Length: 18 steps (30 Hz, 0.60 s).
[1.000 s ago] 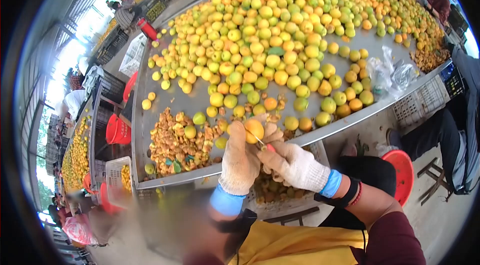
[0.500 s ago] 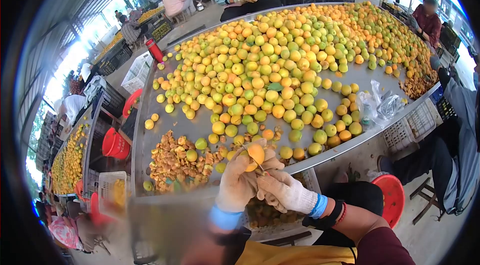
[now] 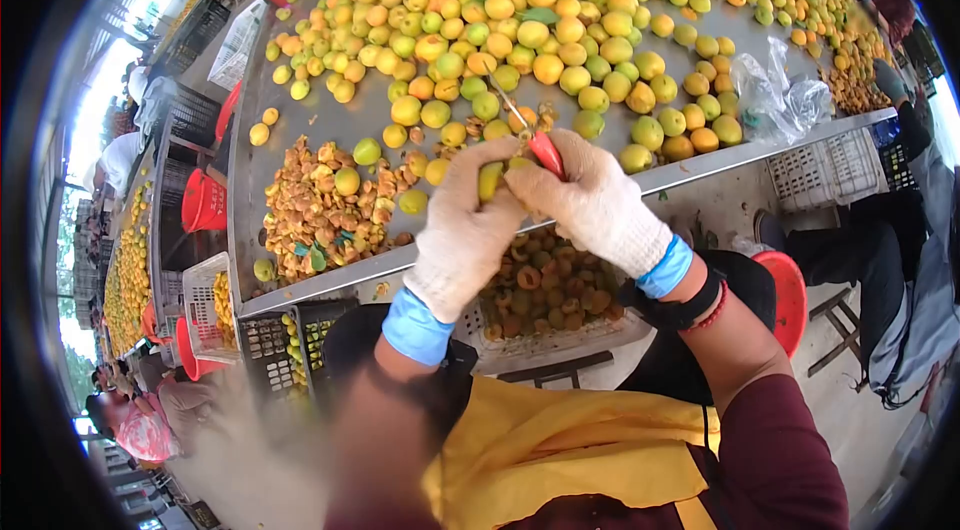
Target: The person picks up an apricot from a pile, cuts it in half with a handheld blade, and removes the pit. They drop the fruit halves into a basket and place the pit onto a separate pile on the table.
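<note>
My left hand (image 3: 462, 230), in a whitish work glove with a blue cuff, is closed around a yellow-green apricot-like fruit (image 3: 490, 182), partly hidden by the fingers. My right hand (image 3: 600, 195), gloved the same way, grips a small knife by its red handle (image 3: 546, 154). The thin blade points up and to the left, above the fruit. Both hands meet over the near edge of a metal table (image 3: 300, 120). Below them stands a pale crate (image 3: 610, 338) holding cut fruit halves (image 3: 545, 285).
A large heap of yellow and green fruit (image 3: 520, 0) covers the table. At its near left lies a mound of brownish fruit scraps (image 3: 325, 205). A clear plastic bag (image 3: 780, 95) rests at the right edge. Red buckets (image 3: 205, 202) and another red tub (image 3: 783, 295) flank the workplace.
My view has tilted downward. The orange fruit at the blade no longer shows between my hands; a yellow-green one is in my left hand. The knife now points upward, its red handle visible.
</note>
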Available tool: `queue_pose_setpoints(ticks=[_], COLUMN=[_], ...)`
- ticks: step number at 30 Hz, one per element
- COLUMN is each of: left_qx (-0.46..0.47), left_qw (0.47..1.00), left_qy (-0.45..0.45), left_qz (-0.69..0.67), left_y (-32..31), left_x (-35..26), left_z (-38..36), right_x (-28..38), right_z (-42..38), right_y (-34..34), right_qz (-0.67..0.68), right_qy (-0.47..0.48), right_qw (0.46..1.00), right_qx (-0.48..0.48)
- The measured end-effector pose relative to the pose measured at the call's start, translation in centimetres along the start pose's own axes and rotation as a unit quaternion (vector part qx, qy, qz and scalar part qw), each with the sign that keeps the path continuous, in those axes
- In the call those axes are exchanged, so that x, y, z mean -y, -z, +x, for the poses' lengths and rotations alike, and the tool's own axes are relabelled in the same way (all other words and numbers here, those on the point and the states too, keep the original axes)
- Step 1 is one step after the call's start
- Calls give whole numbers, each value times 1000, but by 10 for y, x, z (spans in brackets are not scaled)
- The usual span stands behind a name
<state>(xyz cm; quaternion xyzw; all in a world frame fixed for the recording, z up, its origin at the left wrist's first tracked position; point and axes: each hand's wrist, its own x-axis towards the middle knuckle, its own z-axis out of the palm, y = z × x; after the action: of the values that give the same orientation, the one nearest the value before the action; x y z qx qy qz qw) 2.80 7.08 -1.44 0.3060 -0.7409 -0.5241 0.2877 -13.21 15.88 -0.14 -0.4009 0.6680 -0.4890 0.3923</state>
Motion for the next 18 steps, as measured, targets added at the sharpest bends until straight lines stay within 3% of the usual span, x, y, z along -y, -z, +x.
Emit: queue_pose_setpoints(ticks=[1, 3, 5, 7, 9, 10, 11, 13, 14, 15, 17, 18], left_qx=[22, 11, 87, 58, -22, -35, -37, -15, -15, -9, -1, -8], left_qw=[988, 980, 927, 926, 904, 907, 906, 893, 892, 914, 933, 940], left_qy=[75, 70, 145, 153, 175, 178, 179, 172, 174, 159, 147, 152], left_qz=[-130, -188, -334, -341, -390, -381, -380, -415, -416, -372, -329, -306], left_y=[3, 7, 18, 16, 15, 17, 19, 24, 23, 22, 16, 11], left_x=[-3, -9, -14, -7, -10, -13, -11, -6, -6, -9, -15, -16], left_z=[1, 1, -1, 2, 3, 4, 4, 2, 1, -1, -4, -5], right_x=[-1, 4, 2, 1, 6, 13, 11, 7, 12, 13, 19, 24], right_z=[1, -1, -5, -10, -13, -14, -14, -14, -15, -10, -5, -5], right_y=[1, 8, 9, 11, 15, 15, 15, 18, 27, 30, 15, 14], right_qz=[42, 103, 123, 144, 96, 10, 10, 7, 67, 146, 191, 191], right_qy=[-23, -79, -89, -99, -134, -133, -134, -6, -16, 39, 188, 183], right_qw=[999, 991, 988, 983, 978, 980, 980, 998, 996, 985, 963, 964], right_qx=[1, 14, 35, 57, 125, 147, 150, 60, 54, 82, -30, -33])
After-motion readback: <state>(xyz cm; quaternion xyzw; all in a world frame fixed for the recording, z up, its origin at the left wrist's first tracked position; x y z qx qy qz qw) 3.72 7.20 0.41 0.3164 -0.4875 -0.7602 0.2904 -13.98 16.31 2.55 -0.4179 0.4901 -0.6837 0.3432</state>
